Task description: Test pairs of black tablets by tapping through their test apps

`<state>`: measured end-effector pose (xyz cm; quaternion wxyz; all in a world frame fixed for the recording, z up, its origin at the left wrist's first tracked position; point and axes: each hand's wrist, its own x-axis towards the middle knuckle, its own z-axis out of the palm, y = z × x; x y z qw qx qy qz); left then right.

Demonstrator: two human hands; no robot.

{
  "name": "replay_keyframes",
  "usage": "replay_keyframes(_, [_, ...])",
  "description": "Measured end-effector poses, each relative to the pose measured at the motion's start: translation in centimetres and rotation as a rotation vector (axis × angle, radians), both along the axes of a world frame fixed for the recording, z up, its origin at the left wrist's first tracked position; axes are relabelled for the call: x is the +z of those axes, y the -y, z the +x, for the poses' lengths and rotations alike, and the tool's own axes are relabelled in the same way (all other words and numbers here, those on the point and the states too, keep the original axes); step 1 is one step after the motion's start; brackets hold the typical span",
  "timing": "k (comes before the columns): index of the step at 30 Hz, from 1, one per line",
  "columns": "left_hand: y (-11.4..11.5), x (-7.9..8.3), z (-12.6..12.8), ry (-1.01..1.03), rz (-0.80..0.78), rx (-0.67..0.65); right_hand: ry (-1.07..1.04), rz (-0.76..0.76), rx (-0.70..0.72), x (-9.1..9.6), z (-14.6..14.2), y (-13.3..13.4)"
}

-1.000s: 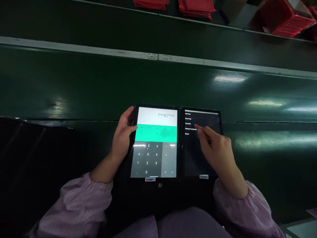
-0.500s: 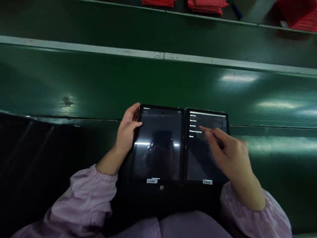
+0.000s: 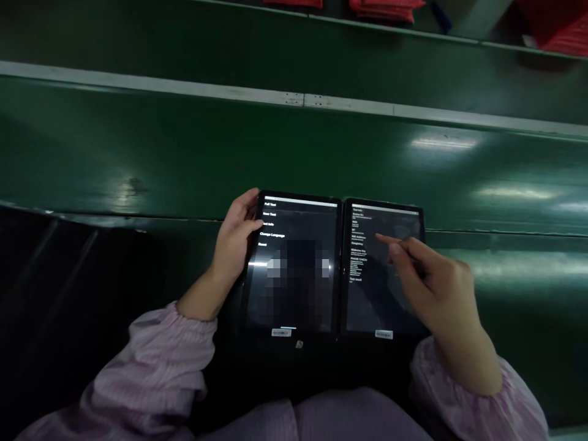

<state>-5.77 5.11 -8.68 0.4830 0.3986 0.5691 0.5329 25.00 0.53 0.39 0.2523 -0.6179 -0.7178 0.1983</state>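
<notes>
Our left hand [image 3: 234, 242] has its fingers wrapped round the left tablet's [image 3: 294, 269] edge; the right hand's [image 3: 436, 285] fingers [image 3: 388, 239] curl, index out over the right tablet [image 3: 367, 300], with green conveyor belt [image 3: 138, 144] past both top edges.

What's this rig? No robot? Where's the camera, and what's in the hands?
There is no machine here: these are a person's two bare hands, seen from one camera worn on the head, looking forward and down. The left hand grips the edge of a black rectangular tablet, whose screen shows a white-text menu with Full Test and Reset. The right hand holds nothing. Its extended index finger is over a second black rectangular tablet beside the first, showing a text list that includes PHASE CHECK. I cannot tell whether the finger touches the screen. Pink striped sleeves cover the forearms. Beyond lies a glossy dark green surface with a pale metal strip, and flat red items sit at the top edge.
</notes>
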Motion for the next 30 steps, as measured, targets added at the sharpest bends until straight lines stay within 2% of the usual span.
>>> replay_keyframes(5, [0.1, 0.2, 0.2, -0.084, -0.003, -0.018, -0.043, -0.033, -0.014, 0.3, 0.3, 0.2])
replay_keyframes(9, [0.1, 0.1, 0.2, -0.019, -0.008, 0.001, -0.066, -0.086, -0.019, 0.3, 0.6, 0.1])
replay_keyframes(16, [0.0, 0.4, 0.1, 0.027, -0.017, 0.005, -0.063, -0.149, 0.136, -0.3, 0.5, -0.5])
replay_keyframes(30, [0.1, 0.4, 0.3, 0.034, 0.002, 0.015, -0.044, -0.193, 0.297, -1.4, -0.8, 0.1])
